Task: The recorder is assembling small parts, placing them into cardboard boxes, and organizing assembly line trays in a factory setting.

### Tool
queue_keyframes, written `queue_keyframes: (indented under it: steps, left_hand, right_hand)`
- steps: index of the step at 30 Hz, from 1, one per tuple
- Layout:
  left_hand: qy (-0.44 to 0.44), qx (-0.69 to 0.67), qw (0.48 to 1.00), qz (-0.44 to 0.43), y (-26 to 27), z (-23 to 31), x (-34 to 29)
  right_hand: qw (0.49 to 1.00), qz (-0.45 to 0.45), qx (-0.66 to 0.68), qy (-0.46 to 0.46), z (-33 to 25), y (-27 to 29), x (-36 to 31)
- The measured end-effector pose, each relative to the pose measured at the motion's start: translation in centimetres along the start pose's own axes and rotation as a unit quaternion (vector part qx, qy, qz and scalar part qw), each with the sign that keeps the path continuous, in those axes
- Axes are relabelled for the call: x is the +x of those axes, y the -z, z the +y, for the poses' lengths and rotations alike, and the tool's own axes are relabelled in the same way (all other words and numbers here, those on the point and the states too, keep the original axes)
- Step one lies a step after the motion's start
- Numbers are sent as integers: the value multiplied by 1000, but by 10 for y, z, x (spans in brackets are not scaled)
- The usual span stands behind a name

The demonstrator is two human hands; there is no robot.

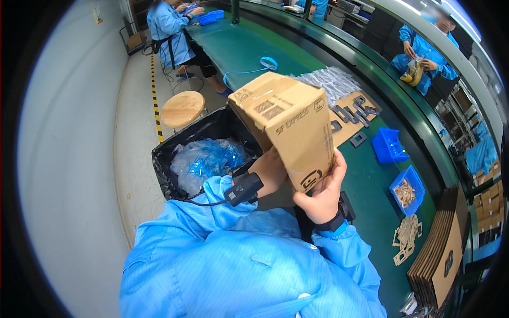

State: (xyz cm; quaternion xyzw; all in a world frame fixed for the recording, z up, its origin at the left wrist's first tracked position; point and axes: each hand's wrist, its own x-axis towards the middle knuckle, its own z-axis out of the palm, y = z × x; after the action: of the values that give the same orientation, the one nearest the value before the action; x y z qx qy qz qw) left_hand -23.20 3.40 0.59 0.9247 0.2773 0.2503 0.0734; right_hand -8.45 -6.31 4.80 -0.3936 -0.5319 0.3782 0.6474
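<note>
A brown cardboard box is held up in front of me, tilted, with printed markings on its faces. My right hand grips its lower right edge, thumb below and fingers along the side. My left hand reaches behind or into the box from the left; its fingers are hidden by the cardboard. Below and left of the box stands a bin lined with a black bag, filled with crumpled clear and blue plastic film.
On the green workbench lie dark frame-shaped parts on a cardboard sheet, clear plastic bags, two blue trays and stacked cardboard sheets. A wooden stool stands behind the bin. Co-workers in blue work farther off.
</note>
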Motion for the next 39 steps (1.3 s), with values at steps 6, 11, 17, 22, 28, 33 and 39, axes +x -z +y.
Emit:
queue_keyframes:
  steps: [6, 11, 17, 22, 28, 33, 39]
  left_hand:
    - [103, 14, 993, 55, 47, -6, -20]
    - [61, 45, 981, 181, 55, -58, -59]
    - [449, 162, 839, -260, -65, -251, -186]
    - [490, 144, 856, -77, -99, -255, -251]
    - [372, 122, 910, 137, -119, -299, -278]
    - [343, 150, 926, 50, -137, -367, -267]
    - [627, -160, 755, -100, -71, -292, -214]
  right_hand:
    - [999, -21, -30, 27, 12, -11, 45]
    - [994, -17, -99, 37, 21, -32, 74]
    - [986, -13, -154, 56, 27, -43, 66]
    - [995, -31, -91, -6, 30, -31, 47]
    - [998, 12, -68, 9, 25, -9, 46]
    - [1000, 10, -3, 2, 14, 5, 39]
    - [1000, 23, 2, -10, 11, 27, 28]
